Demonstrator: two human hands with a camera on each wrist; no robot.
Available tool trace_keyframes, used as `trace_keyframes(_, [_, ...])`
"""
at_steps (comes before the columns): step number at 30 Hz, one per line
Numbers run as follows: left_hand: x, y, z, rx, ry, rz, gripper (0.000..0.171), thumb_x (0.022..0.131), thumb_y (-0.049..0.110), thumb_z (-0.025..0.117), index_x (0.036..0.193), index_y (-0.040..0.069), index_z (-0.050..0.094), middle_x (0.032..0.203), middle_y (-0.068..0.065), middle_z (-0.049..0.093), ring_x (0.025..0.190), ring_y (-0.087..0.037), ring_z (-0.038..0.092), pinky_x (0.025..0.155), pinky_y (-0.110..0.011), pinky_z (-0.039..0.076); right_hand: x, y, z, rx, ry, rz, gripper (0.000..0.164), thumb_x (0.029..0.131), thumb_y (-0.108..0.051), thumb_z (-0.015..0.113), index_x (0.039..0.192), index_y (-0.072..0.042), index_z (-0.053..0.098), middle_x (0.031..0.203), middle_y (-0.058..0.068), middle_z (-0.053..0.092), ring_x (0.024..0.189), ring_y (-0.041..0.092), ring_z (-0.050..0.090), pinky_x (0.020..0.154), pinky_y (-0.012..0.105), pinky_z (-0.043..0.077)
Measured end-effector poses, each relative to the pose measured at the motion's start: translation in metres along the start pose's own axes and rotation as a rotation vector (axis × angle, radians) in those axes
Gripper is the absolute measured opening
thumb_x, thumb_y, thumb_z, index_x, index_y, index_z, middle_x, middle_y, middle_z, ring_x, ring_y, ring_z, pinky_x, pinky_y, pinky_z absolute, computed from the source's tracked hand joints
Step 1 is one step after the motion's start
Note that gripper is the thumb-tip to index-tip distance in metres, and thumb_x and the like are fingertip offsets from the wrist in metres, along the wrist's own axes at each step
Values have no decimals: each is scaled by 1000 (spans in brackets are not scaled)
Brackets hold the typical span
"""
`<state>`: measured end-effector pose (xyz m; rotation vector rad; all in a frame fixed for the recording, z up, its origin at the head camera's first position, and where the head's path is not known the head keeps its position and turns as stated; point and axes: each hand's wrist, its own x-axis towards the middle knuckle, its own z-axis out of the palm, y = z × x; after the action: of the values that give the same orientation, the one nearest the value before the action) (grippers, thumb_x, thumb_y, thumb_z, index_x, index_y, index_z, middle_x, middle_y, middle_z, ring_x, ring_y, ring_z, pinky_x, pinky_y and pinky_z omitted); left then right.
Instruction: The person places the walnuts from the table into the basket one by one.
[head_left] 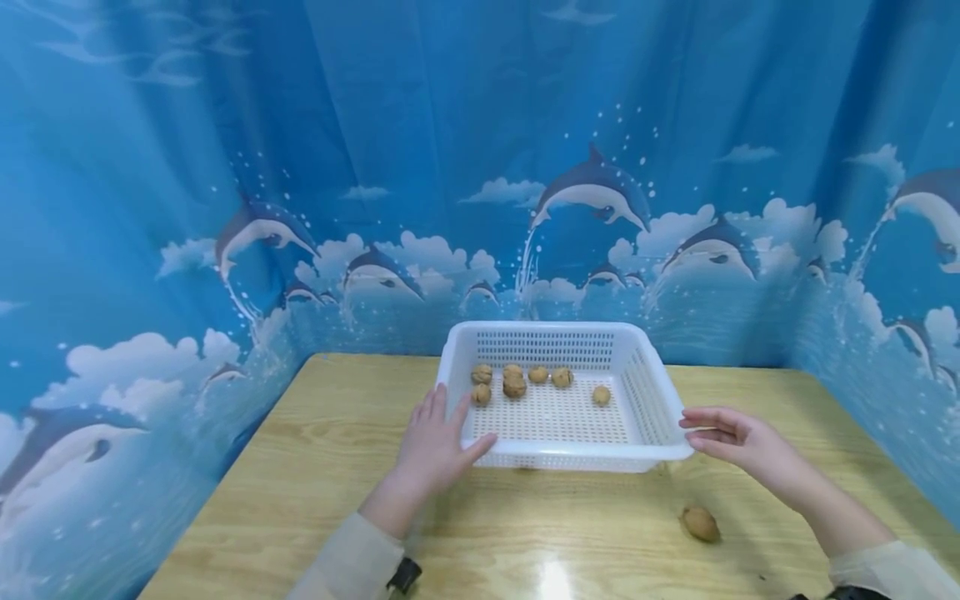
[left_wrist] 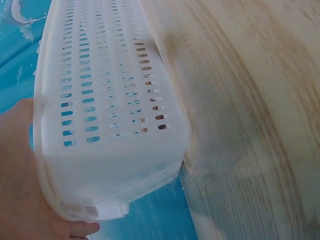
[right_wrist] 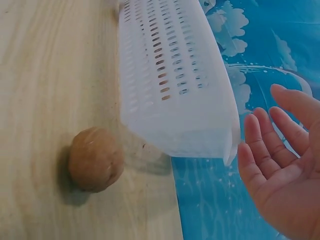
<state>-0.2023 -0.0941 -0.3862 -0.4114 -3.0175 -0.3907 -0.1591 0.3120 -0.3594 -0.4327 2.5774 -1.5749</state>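
A white plastic basket with slotted walls stands on the table and holds several walnuts, most of them toward its back left. With spread fingers, my left hand rests on the rim at the basket's front left corner; the left wrist view shows this hand along the rim, its fingertips partly hidden. My right hand is at the right rim, fingers loosely bent and nothing in them. In the right wrist view its fingers come very close to the rim; contact is uncertain. One walnut lies outside the basket, below my right hand.
The wooden table extends on both sides of the basket and in front of it. Behind and beside the table hangs a blue curtain printed with dolphins and waves, close to the basket's back.
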Motion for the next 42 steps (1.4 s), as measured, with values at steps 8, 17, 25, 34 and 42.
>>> trace_keyframes(8, [-1, -1, -3, -23, 12, -4, 79, 87, 65, 42, 147, 13, 31, 152, -24, 10, 138, -40, 10, 111, -52, 12, -18, 13, -1, -4, 9, -46, 41, 93, -5, 55, 125, 17, 42, 110, -9, 63, 97, 1, 60, 77, 21, 52])
trace_keyframes(17, [-1, -1, -3, 0, 2, 5, 86, 85, 74, 32, 147, 15, 30, 152, -23, 10, 139, -39, 9, 111, -52, 13, -31, 33, -1, 15, -83, 24, 37, 95, -8, 52, 122, 16, 46, 109, -16, 61, 98, 1, 59, 78, 19, 50])
trace_keyframes(25, [-1, 0, -2, 6, 1, -3, 85, 85, 73, 32, 147, 15, 30, 152, -23, 11, 139, -39, 10, 111, -52, 13, -36, 52, 6, -5, -233, 29, 41, 94, -7, 53, 124, 19, 43, 120, 36, 50, 100, -4, 55, 79, 19, 50])
trace_keyframes(34, [-2, 1, -2, -8, -1, -11, 85, 84, 73, 34, 147, 16, 31, 152, -22, 11, 139, -38, 10, 110, -52, 14, -37, 64, 15, -22, -263, 53, 46, 90, -10, 61, 121, 19, 45, 119, 29, 54, 96, -5, 55, 78, 17, 48])
trace_keyframes(42, [0, 0, 0, -16, -2, -9, 80, 87, 67, 42, 147, 15, 32, 152, -23, 11, 139, -38, 9, 110, -53, 13, -37, 63, 17, -72, -294, 154, 53, 86, -17, 67, 123, 16, 47, 121, 35, 49, 102, 16, 59, 77, 20, 50])
